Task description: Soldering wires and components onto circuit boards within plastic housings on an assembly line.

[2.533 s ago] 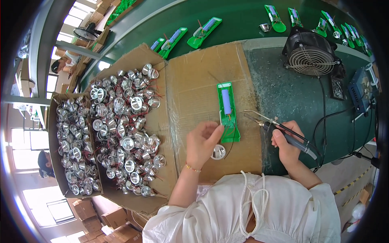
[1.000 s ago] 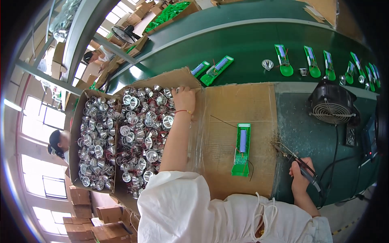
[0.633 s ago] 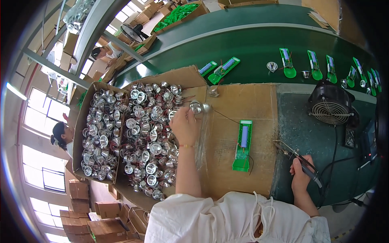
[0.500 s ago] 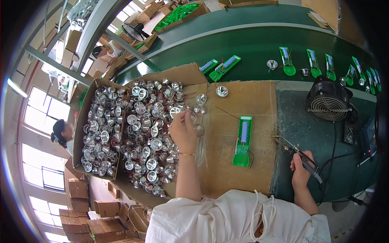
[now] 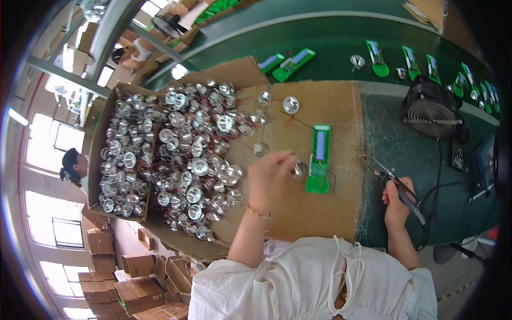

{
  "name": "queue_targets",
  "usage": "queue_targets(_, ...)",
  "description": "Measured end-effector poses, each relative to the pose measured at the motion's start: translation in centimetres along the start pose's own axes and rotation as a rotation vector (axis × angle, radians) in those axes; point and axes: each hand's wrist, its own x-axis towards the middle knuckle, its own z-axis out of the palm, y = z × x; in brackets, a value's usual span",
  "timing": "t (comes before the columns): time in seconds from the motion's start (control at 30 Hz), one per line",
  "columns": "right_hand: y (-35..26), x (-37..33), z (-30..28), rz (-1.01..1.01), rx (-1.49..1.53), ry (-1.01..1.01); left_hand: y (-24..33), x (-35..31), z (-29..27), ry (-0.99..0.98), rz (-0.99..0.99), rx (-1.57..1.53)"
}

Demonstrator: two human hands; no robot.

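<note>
My left hand [image 5: 265,184] pinches a small silver reflector cup [image 5: 298,170] between thumb and fingertips, just left of an open green housing [image 5: 317,184]. In that housing lies a blue cylindrical battery [image 5: 320,145]; thin wires stick out from its upper left and lower right. My right hand [image 5: 397,205] grips a soldering iron [image 5: 412,207], whose metal tip points up and left, apart from the housing. Several loose reflector cups lie between the cardboard box and the housing, one of them a shiny cup [image 5: 291,104] near the mat's far edge.
A cardboard box [image 5: 242,69] heaped with reflector cups fills the left side. Beneath the housing is a brown cardboard mat [image 5: 341,213]. A black fan [image 5: 433,109] stands at the right. Beyond, a green belt [image 5: 341,53] carries more housings and cups. Two people sit further left.
My left hand has moved right from the heap's edge to beside the green housing, bringing a reflector cup. My right hand keeps its hold on the soldering iron. The view has shifted slightly.
</note>
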Motion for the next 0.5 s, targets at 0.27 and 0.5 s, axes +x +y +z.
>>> queue_targets(0.27,-1.7,-1.6,2.6,-0.119,-0.062,-0.244,-4.6,-3.0,3.2,-0.163,-0.156,-0.11)
queue_targets(0.5,-1.1,-2.0,3.6,-0.229,-0.178,-0.399,-4.1,-2.8,4.3,-0.173,-0.013,-0.01)
